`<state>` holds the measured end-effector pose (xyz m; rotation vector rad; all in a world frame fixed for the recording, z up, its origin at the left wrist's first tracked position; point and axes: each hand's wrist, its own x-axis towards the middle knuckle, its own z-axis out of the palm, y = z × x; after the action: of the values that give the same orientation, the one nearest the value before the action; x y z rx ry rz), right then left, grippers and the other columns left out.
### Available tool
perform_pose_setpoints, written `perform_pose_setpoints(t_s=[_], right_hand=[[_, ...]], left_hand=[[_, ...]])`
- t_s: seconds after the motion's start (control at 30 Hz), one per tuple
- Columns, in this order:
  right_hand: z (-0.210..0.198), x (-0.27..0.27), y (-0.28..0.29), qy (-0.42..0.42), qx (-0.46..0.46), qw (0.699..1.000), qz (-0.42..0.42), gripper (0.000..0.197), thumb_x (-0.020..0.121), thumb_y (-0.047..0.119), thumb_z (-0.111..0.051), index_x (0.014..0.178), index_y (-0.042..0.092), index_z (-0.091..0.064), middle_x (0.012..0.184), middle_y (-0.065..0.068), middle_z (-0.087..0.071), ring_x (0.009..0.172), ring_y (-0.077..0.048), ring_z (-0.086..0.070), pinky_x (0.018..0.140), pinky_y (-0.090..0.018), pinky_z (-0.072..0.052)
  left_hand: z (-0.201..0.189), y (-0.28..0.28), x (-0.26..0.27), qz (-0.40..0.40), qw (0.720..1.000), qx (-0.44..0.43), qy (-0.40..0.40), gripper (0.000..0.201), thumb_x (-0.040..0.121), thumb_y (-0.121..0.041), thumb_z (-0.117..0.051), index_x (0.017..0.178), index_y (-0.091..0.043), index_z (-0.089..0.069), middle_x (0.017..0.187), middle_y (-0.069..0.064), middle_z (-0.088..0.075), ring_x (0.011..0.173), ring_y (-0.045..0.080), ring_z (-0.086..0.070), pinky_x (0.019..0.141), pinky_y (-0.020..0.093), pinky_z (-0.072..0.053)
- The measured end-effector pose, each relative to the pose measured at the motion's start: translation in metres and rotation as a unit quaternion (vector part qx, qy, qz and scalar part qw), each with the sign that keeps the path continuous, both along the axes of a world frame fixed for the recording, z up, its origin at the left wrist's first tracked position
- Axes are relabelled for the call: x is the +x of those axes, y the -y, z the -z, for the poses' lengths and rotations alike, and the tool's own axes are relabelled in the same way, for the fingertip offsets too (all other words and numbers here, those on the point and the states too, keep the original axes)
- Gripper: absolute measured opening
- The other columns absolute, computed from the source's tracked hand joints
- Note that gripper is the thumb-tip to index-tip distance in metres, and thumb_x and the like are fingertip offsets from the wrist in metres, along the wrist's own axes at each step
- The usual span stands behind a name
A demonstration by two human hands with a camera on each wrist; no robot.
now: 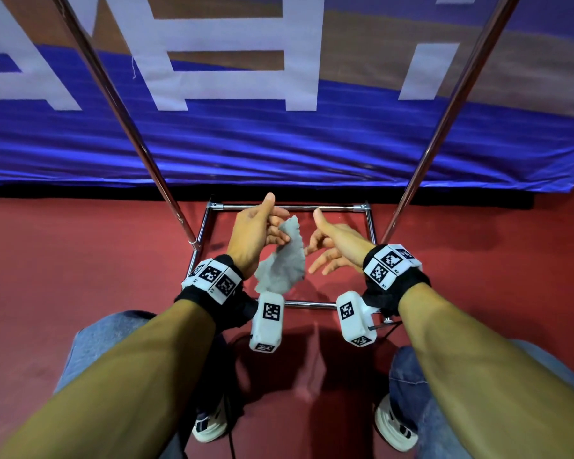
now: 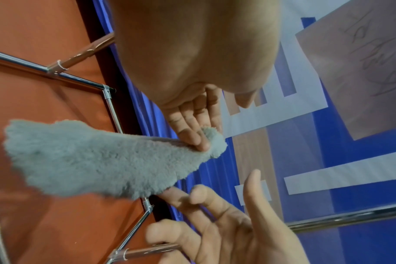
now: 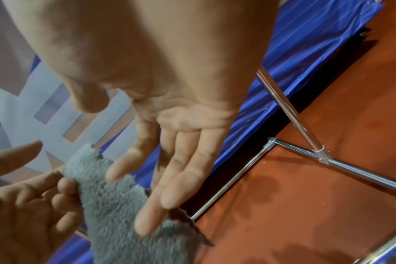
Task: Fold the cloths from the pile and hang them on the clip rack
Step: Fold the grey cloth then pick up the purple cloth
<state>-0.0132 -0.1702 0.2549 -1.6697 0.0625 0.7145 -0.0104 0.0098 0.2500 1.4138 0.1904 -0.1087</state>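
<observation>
Cloth (image 1: pixel 284 260) above chrome rack base (image 1: pixel 285 207), red floor (image 1: pixel 113 260).

- Rack poles (image 1: pixel 120 104): both run off the top edge of the head view; the rack's top and any clips are out of frame.
- Grey cloth (image 1: pixel 284 260): lower end hidden behind the left wrist camera housing (image 1: pixel 267 321). In the right wrist view it runs off the bottom edge.
- Left hand (image 1: pixel 254 233): fingertips on the cloth are hidden from the head view; which fingers pinch it is unclear there.
- Right hand (image 3: pixel 170 160): fingertips motion-blurred; contact with the cloth cannot be told.
- Banner (image 1: pixel 279 77): lettering cropped at the top and sides, unreadable.
- Shoes (image 1: pixel 395 425): partly covered by the forearms.
</observation>
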Motion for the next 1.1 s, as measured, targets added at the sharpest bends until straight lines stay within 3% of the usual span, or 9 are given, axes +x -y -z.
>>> perform_pose_setpoints(t_s=[0.1, 0.23, 0.43, 0.57, 0.63, 0.73, 0.8, 0.93, 1.1], right_hand=[[0.0, 0.0, 0.0, 0.009, -0.024, 0.999, -0.03, 0.082, 0.087, 0.074, -0.029, 0.086, 0.005, -0.074, 0.102, -0.005, -0.073, 0.076, -0.029, -0.071, 0.064, -0.032, -0.053], [0.002, 0.001, 0.0, 0.027, -0.04, 0.999, -0.023, 0.083, 0.09, 0.071, -0.028, 0.089, 0.004, -0.077, 0.097, -0.005, -0.075, 0.072, -0.023, -0.064, 0.063, -0.03, -0.052], [0.009, 0.008, 0.004, 0.09, -0.082, 0.992, 0.017, 0.08, 0.09, 0.071, -0.026, 0.082, 0.01, -0.079, 0.084, -0.004, -0.076, 0.086, -0.015, -0.07, 0.089, -0.036, -0.052], [0.011, 0.011, 0.005, 0.065, -0.056, 0.995, 0.053, 0.076, 0.088, 0.072, -0.034, 0.084, 0.009, -0.078, 0.084, -0.007, -0.076, 0.087, -0.02, -0.072, 0.086, -0.035, -0.052], [0.012, 0.011, 0.004, 0.063, -0.021, 0.995, 0.081, 0.06, 0.091, 0.059, -0.048, 0.088, 0.006, -0.076, 0.088, -0.012, -0.074, 0.082, -0.022, -0.072, 0.08, -0.029, -0.055], [0.014, 0.012, 0.005, 0.103, -0.021, 0.99, 0.092, 0.015, 0.087, 0.018, -0.069, 0.096, 0.008, -0.074, 0.089, -0.013, -0.072, 0.075, -0.015, -0.067, 0.069, -0.022, -0.051], [0.016, 0.015, 0.007, 0.131, -0.025, 0.986, 0.102, 0.02, 0.079, 0.0, -0.072, 0.097, 0.009, -0.074, 0.081, -0.01, -0.071, 0.069, -0.014, -0.063, 0.065, -0.021, -0.049], [0.008, 0.013, 0.005, 0.096, 0.051, 0.983, 0.15, 0.028, 0.079, -0.019, -0.06, 0.096, 0.001, -0.069, 0.079, -0.013, -0.067, 0.064, -0.019, -0.067, 0.066, -0.024, -0.058], [0.008, 0.014, 0.003, 0.096, 0.074, 0.98, 0.157, 0.036, 0.071, -0.025, -0.063, 0.1, -0.003, -0.067, 0.087, -0.016, -0.071, 0.074, -0.023, -0.071, 0.075, -0.026, -0.059]], left_hand=[[-0.001, -0.003, 0.0, -0.015, 1.0, -0.01, 0.0, 0.041, 0.1, -0.04, -0.046, 0.078, -0.007, -0.057, 0.056, 0.002, -0.048, 0.048, 0.02, -0.058, 0.047, 0.023, -0.046], [-0.003, -0.005, -0.001, -0.018, 1.0, -0.01, 0.009, 0.043, 0.1, -0.039, -0.047, 0.068, -0.011, -0.051, 0.059, 0.007, -0.051, 0.05, 0.022, -0.059, 0.051, 0.026, -0.046], [0.007, -0.003, -0.001, -0.014, 0.991, 0.121, 0.053, 0.056, 0.099, -0.044, -0.047, 0.066, -0.007, -0.073, 0.071, 0.019, -0.069, 0.061, 0.021, -0.058, 0.07, 0.033, -0.05], [0.013, -0.005, 0.001, -0.022, 0.982, 0.179, 0.051, 0.054, 0.095, -0.052, -0.044, 0.075, -0.016, -0.078, 0.073, 0.012, -0.073, 0.067, 0.02, -0.065, 0.081, 0.036, -0.055], [0.013, -0.005, 0.003, -0.02, 0.985, 0.165, 0.039, 0.054, 0.094, -0.053, -0.044, 0.076, -0.016, -0.079, 0.079, 0.009, -0.075, 0.069, 0.019, -0.064, 0.08, 0.036, -0.055], [0.009, -0.002, 0.001, -0.017, 0.986, 0.16, 0.038, 0.046, 0.098, -0.041, -0.047, 0.08, -0.013, -0.079, 0.085, 0.002, -0.077, 0.071, 0.009, -0.065, 0.072, 0.021, -0.048], [0.007, 0.0, -0.001, -0.012, 0.986, 0.159, 0.041, 0.034, 0.095, -0.032, -0.055, 0.083, -0.011, -0.079, 0.087, 0.0, -0.077, 0.079, 0.003, -0.068, 0.077, 0.017, -0.049], [0.006, 0.002, -0.002, 0.018, 0.983, 0.175, 0.043, 0.013, 0.08, -0.016, -0.067, 0.085, -0.014, -0.079, 0.092, -0.003, -0.077, 0.095, 0.01, -0.07, 0.096, 0.032, -0.052], [0.006, 0.008, -0.007, 0.082, 0.976, 0.185, 0.076, 0.014, 0.083, -0.004, -0.071, 0.091, -0.013, -0.078, 0.093, 0.001, -0.077, 0.093, 0.019, -0.071, 0.087, 0.032, -0.055]])
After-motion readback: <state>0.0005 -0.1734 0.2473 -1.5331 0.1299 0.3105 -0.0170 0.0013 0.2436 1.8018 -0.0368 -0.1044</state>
